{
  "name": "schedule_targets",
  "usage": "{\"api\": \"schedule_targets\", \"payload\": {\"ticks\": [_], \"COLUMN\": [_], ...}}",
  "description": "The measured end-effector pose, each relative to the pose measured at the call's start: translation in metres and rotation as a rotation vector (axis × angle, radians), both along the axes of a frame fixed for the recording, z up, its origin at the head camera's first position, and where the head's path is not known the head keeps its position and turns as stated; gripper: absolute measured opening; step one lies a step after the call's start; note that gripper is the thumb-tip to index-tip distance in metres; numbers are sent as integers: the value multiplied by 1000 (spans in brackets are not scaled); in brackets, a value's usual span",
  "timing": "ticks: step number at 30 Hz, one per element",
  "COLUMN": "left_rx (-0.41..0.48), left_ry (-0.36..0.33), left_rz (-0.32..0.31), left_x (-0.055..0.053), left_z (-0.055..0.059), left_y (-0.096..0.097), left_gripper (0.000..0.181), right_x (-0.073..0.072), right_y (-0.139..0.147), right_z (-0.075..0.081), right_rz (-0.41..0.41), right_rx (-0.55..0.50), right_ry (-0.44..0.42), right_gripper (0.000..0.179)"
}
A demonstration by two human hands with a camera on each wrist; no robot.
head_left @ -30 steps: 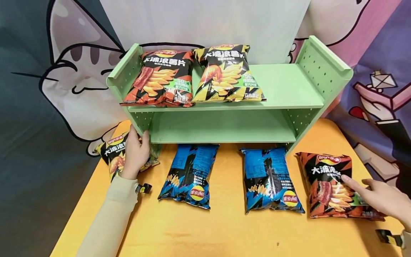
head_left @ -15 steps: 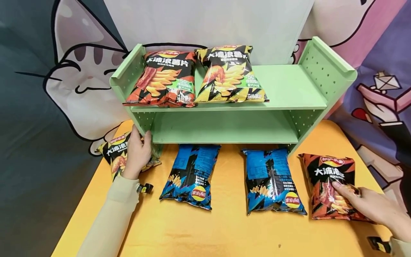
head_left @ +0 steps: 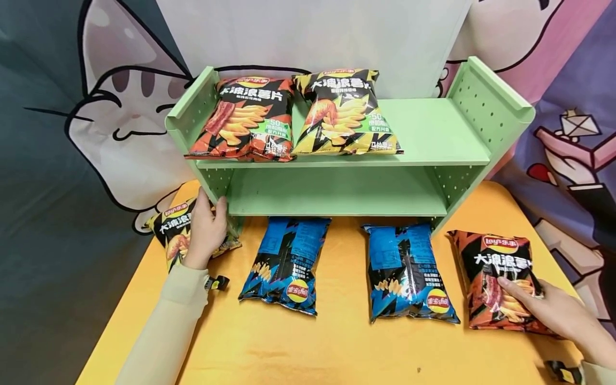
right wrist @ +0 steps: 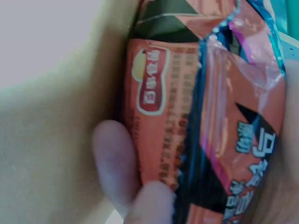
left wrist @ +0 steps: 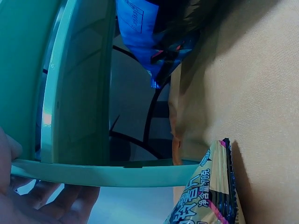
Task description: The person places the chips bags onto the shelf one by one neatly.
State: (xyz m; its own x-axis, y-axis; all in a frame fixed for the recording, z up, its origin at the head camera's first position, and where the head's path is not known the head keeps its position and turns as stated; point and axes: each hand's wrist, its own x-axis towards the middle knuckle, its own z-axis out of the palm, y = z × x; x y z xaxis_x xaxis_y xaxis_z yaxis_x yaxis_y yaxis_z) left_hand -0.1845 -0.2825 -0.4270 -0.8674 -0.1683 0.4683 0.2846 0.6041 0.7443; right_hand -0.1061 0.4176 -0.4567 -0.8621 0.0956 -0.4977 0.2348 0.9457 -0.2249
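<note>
1. The right hand (head_left: 553, 313) has changed its hold: a second ago its fingers lay spread over the red-and-black foil chip bag (head_left: 487, 291); now they are clamped on its right side, thumb across the front.
2. That bag lies on the yellow desk (head_left: 337, 342), right of two blue-and-black foil chip bags (head_left: 284, 264) (head_left: 409, 272). Its printed front now shows more squarely; it looks firmly enough held to be moved, in my judgement.
3. The left hand (head_left: 208, 232) stays where it was, fingers clamped on the left side panel of the pale-green two-tier shelf (head_left: 433, 128), probably steadying it.
4. Two other chip bags, one red-trimmed (head_left: 243, 117) and one yellow-trimmed (head_left: 344, 112), stand unchanged on the upper tier.
</note>
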Motion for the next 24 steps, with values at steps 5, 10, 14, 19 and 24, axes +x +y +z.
{"api": "schedule_targets", "payload": {"ticks": [5,10,14,19,24], "left_rx": [1,2,2,8,4], "left_ry": [-11,-21,-8,7,7], "left_rz": [4,8,-4,-14,-4], "left_x": [1,2,1,-1,0], "left_z": [-1,-3,-4,-4,-3], "left_y": [-1,-1,0,1,1], "left_gripper": [51,51,51,51,51], "right_x": [-1,1,6,7,8], "right_y": [0,-5,-7,-8,-12], "right_z": [-2,1,3,5,7], "right_rz": [-18,-32,-22,-30,-46], "right_rx": [-4,2,-12,-50,-49], "right_ry": [81,150,210,258,305], "right_gripper": [118,116,111,106,98]}}
